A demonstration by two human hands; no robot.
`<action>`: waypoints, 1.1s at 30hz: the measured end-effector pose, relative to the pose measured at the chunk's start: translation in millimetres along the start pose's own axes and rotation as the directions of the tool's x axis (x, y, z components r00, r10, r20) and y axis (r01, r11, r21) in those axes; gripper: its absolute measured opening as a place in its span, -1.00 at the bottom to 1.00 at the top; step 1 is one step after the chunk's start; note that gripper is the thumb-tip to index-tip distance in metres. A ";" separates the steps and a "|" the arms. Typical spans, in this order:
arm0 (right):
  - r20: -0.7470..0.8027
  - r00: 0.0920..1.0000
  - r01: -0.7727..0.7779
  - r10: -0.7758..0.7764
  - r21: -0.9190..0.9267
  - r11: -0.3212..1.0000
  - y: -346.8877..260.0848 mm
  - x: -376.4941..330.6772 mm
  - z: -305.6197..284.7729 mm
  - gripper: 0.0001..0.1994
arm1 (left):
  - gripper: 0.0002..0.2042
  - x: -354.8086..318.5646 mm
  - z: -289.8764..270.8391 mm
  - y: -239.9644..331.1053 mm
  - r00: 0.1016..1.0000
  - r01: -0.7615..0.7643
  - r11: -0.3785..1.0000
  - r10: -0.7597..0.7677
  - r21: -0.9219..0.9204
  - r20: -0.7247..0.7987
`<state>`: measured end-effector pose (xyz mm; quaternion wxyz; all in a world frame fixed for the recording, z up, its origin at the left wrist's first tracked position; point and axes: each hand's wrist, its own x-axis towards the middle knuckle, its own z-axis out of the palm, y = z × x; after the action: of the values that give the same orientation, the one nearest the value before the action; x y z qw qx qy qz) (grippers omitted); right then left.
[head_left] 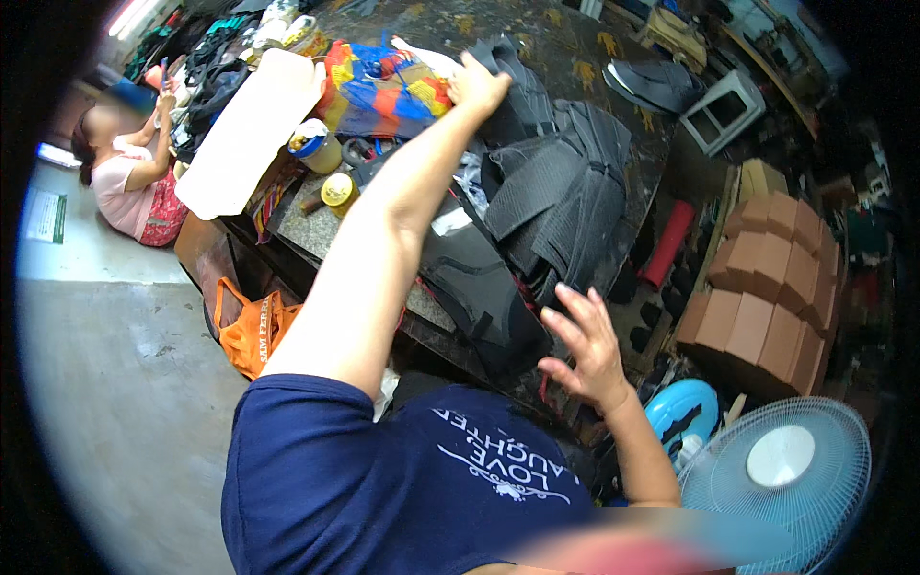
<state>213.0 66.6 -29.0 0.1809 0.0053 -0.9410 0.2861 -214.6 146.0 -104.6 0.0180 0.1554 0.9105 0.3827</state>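
Note:
My left arm stretches far across the table. Its hand (479, 84) is over the gap between a red, blue and yellow bag (379, 91) and dark grey sheet pieces (517, 81), its fingers apart and nothing visible in them. I cannot tell whether it touches either. Nearer to me, my right hand (589, 350) hovers with spread fingers and holds nothing. Beyond it, tied bundles of dark grey textured strips (565, 182) lie heaped on the table. A glossy black panel (479, 278) lies at the near edge, left of my right hand.
Yellow-lidded jar (339, 192), blue-rimmed tub (314, 149) and a pale sheet (254, 134) occupy the table's left. An orange bag (254, 326) hangs below. A white fan (781, 479) and stacked brown boxes (767, 287) stand right. Another person (134, 182) sits far left.

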 end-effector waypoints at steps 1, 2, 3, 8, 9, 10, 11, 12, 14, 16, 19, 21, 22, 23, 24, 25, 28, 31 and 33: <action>-0.036 0.999 -0.008 0.008 -0.005 1.000 3.4 2.7 -2.0 -0.43 | -0.23 3.8 -5.8 1.3 0.996 -0.069 0.997 0.067 -0.030 -0.062; -0.066 0.998 -0.013 0.013 -0.005 1.000 7.7 7.0 -4.7 -0.44 | -0.29 5.4 -12.8 2.4 0.980 -0.150 0.982 0.132 -0.115 -0.150; -0.109 0.994 -0.019 0.019 0.003 1.000 11.1 11.7 -7.4 -0.44 | -0.39 8.1 -21.9 5.6 0.952 -0.234 0.965 0.202 -0.122 -0.231; -0.264 0.959 -0.087 0.099 0.055 0.995 28.0 37.9 -27.4 -0.53 | -0.66 -15.0 -85.8 39.3 0.859 -0.468 0.878 0.425 -0.104 -0.285; -0.332 0.937 -0.099 0.113 0.060 0.993 32.3 43.3 -32.2 -0.54 | -0.65 -31.0 -95.6 52.9 0.889 -0.431 0.894 0.397 -0.123 -0.229; -0.380 0.882 -0.184 0.278 0.264 0.947 35.3 47.6 -35.2 -0.53 | -0.64 -54.2 -108.0 59.1 0.681 -0.729 0.595 0.677 -0.339 -0.278; -0.404 0.809 -0.221 0.427 0.464 0.858 39.3 51.5 -37.4 -0.51 | -0.62 -82.0 -111.5 73.7 0.715 -0.678 0.600 0.672 -0.424 -0.192; -0.407 0.744 -0.172 0.530 0.650 0.740 45.5 55.9 -39.2 -0.49 | -0.74 -111.8 -114.9 84.7 0.588 -0.746 0.480 0.800 -0.462 -0.118; -0.248 0.714 0.002 0.655 0.936 0.353 59.0 56.9 -44.8 -0.46 | -0.69 -183.6 -105.3 106.0 0.514 -0.725 0.351 0.848 -0.592 -0.127; -0.272 0.571 0.035 0.775 0.951 0.308 72.6 51.0 -42.9 -0.63 | -0.55 -242.2 -97.3 107.9 0.536 -0.388 0.516 0.800 -0.764 0.268; -0.366 0.506 0.112 0.781 0.926 0.361 87.9 18.3 -43.6 -0.68 | -0.52 -243.3 -67.8 108.9 0.350 -0.085 0.390 0.873 -0.917 0.339; -0.355 0.432 0.108 0.829 0.933 0.343 96.8 -10.7 -50.7 -0.68 | -0.54 -208.3 -39.4 106.1 0.133 -0.807 0.348 0.895 -0.478 0.426; -0.331 0.381 0.067 0.863 0.941 0.331 100.2 -24.3 -54.1 -0.68 | -0.46 -198.0 -24.7 98.6 0.083 -0.963 0.176 0.914 -0.205 0.397; -0.317 0.426 0.142 0.847 0.948 0.284 102.0 -37.0 -56.1 -0.68 | -0.37 -189.2 -11.3 89.0 0.029 -0.992 -0.029 0.900 0.127 0.435; -0.312 0.395 0.067 0.864 0.948 0.311 105.2 -46.5 -59.9 -0.67 | -0.31 -181.8 0.6 80.2 0.022 -0.993 -0.040 0.870 0.115 0.492; -0.306 0.313 -0.011 0.899 0.946 0.325 106.2 -54.9 -61.0 -0.66 | -0.25 -176.4 10.2 73.0 0.040 -0.989 -0.064 0.756 0.134 0.654; -0.390 0.370 -0.009 0.843 0.906 0.423 103.6 -71.6 -61.6 -0.67 | -0.58 -168.5 20.8 59.8 0.054 -0.993 -0.030 0.732 0.112 0.679; -0.402 0.342 0.034 0.849 0.909 0.416 99.2 -77.5 -60.2 -0.67 | -0.65 -163.6 11.7 61.9 0.047 -0.994 -0.037 0.675 0.098 0.737; -0.393 0.312 0.022 0.865 0.913 0.407 98.0 -78.1 -60.8 -0.65 | -0.67 -160.4 7.0 70.7 0.071 -0.993 -0.034 0.606 0.116 0.792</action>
<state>295.3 174.1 -61.5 0.4981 -0.3513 -0.4201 0.6723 -41.9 149.8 -73.7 -0.0355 0.7787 0.6166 -0.1103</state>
